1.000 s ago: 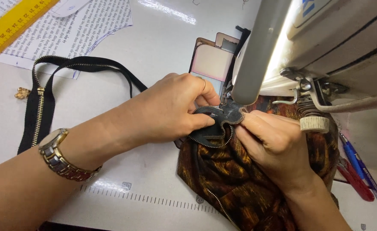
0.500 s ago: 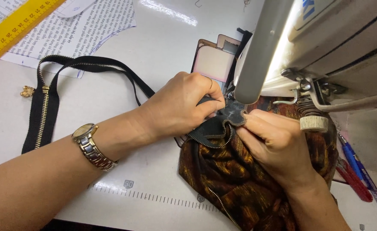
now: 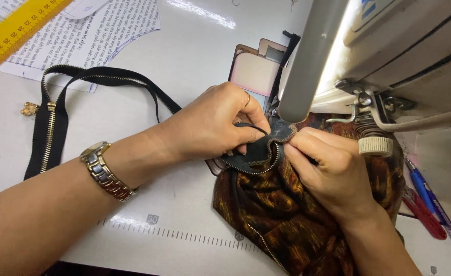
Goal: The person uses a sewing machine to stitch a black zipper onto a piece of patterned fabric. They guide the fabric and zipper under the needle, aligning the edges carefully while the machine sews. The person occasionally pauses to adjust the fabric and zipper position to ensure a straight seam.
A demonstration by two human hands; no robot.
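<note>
My left hand [image 3: 212, 122] pinches the black zipper tape [image 3: 256, 153] that runs along the edge of a brown and orange patterned fabric piece [image 3: 281, 214]. My right hand [image 3: 327, 168] grips the same zipper edge and fabric from the right, thumb and fingers pressed on the curled end. Both hands hold the work just in front of the sewing machine's head [image 3: 389, 46], below its grey arm [image 3: 312, 61]. A gold and silver wristwatch [image 3: 105, 171] sits on my left wrist. The needle area is hidden behind the arm and my fingers.
A long black zipper with a gold pull [image 3: 51, 128] lies looped at the left on the white table [image 3: 148, 204]. A yellow ruler [image 3: 15, 36] and printed paper patterns [image 3: 92, 30] lie at the top left. Blue and red pens [image 3: 435, 204] rest at the right.
My left forearm has slid a little to the right toward the machine. Both hands keep their hold on the zipper edge, with the fingers shifted slightly.
</note>
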